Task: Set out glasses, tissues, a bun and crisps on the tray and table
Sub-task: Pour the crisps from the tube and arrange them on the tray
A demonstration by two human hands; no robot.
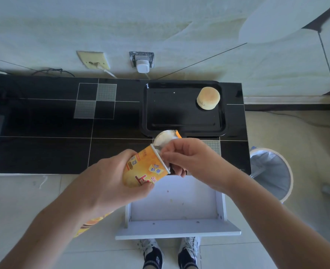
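Looking at black worktop [44,121] by wall; bun [208,98] on tray [183,129]. Left hand [110,183] grips crisps tube [144,169], right hand [189,158] pinches its foil seal [163,139].

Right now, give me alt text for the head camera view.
A left hand grips an orange crisps can while the right hand peels its foil seal over a black table. Beyond, a bun sits on a black tray.
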